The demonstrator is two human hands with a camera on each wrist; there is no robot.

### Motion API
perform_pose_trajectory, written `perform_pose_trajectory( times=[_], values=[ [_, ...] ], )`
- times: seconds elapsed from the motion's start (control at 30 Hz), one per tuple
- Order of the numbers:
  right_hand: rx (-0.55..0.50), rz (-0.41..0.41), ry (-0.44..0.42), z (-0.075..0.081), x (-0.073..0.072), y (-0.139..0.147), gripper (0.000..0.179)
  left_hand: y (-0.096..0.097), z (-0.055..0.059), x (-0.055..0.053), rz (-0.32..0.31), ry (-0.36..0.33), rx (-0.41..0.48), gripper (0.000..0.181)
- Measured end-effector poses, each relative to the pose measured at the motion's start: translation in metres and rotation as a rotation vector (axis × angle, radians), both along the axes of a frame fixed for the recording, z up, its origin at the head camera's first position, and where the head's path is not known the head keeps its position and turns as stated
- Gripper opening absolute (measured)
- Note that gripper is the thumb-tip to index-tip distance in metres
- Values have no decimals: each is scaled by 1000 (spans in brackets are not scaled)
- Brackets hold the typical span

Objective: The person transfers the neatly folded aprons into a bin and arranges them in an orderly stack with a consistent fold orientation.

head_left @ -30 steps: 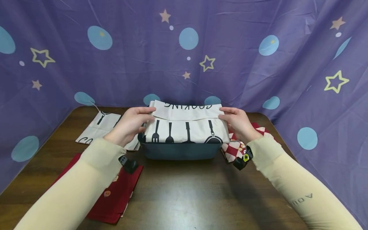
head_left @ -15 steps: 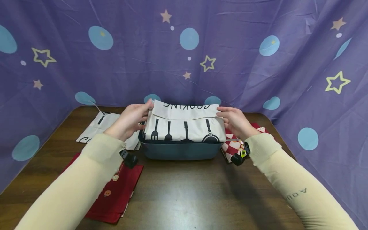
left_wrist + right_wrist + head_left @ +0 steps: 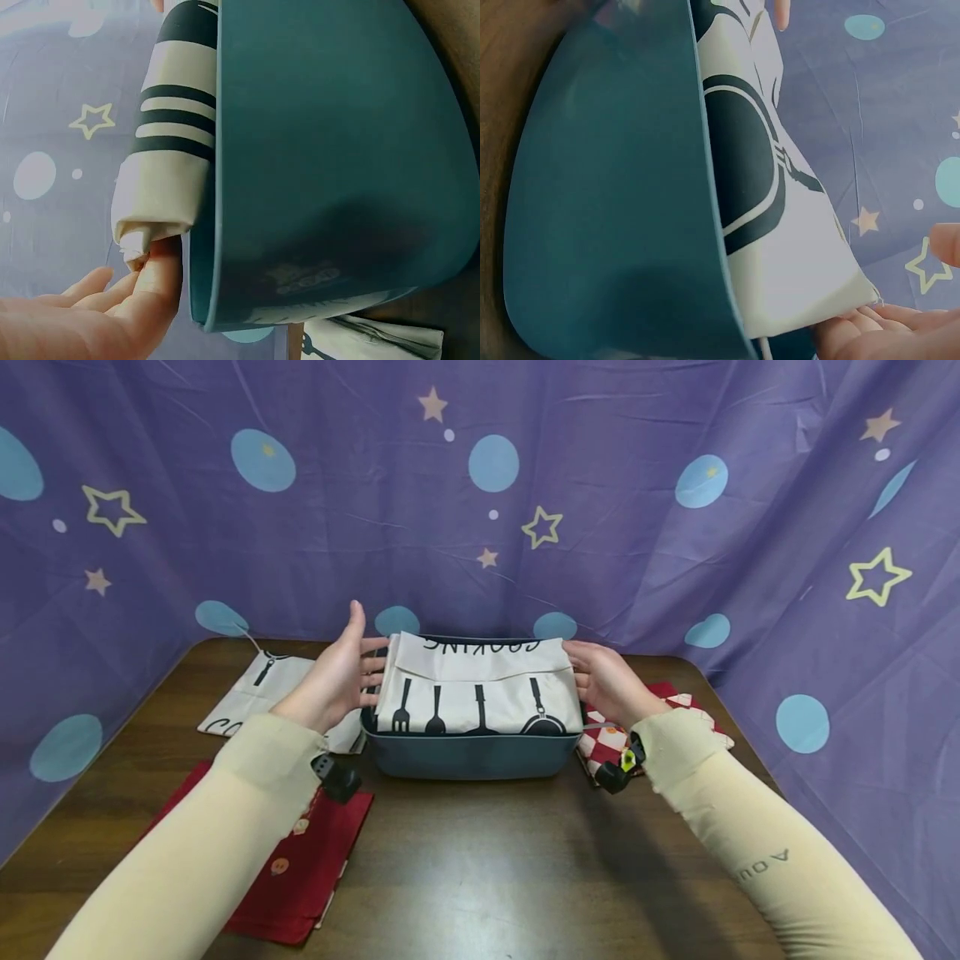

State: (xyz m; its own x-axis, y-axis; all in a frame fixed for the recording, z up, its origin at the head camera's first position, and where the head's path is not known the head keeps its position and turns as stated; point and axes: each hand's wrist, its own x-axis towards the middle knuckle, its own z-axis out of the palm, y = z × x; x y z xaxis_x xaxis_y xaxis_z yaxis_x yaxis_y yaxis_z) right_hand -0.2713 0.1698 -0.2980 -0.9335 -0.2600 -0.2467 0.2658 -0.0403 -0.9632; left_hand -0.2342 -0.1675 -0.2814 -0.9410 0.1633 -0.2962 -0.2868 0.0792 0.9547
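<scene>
A folded white apron point(image 3: 483, 697) with black fork, spoon and pan prints and the word COOKING sits in a blue-grey bin point(image 3: 472, 755), its top above the front rim. At its left end my left hand point(image 3: 333, 681) has straight, spread fingers and a raised thumb. The left wrist view has those fingers point(image 3: 157, 281) under the apron's end, inside the bin wall. My right hand point(image 3: 611, 681) is at the other end, fingers extended along the cloth's side. In the right wrist view its fingers point(image 3: 870, 330) touch the lower corner, with the thumb held away.
Another folded white printed cloth point(image 3: 258, 689) with a strap lies left of the bin. Nearer on the left is a folded red cloth point(image 3: 300, 877) with buttons. A red-and-white checked cloth point(image 3: 607, 747) lies right of the bin. A purple curtain point(image 3: 480, 585) hangs behind the wooden table point(image 3: 465, 868).
The apron has moved down and slightly left, and the bin's back rim now shows. My left thumb has lifted off it; my right hand has slid left along with the apron's end.
</scene>
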Motion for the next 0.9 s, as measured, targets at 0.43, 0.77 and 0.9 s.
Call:
perform_pose_trajectory(
  times=[0.43, 0.77, 0.9],
  values=[
    [-36, 26, -46, -6, 0, -3, 75, 0, -2, 0, 13, -12, 25, 104],
    [-78, 20, -28, -10, 0, -5, 87, 1, -4, 0, 13, 4, 68, 106],
    [-90, 7, -4, -10, 0, -3, 87, -1, -3, 0, 18, 32, 109, 105]
  ],
)
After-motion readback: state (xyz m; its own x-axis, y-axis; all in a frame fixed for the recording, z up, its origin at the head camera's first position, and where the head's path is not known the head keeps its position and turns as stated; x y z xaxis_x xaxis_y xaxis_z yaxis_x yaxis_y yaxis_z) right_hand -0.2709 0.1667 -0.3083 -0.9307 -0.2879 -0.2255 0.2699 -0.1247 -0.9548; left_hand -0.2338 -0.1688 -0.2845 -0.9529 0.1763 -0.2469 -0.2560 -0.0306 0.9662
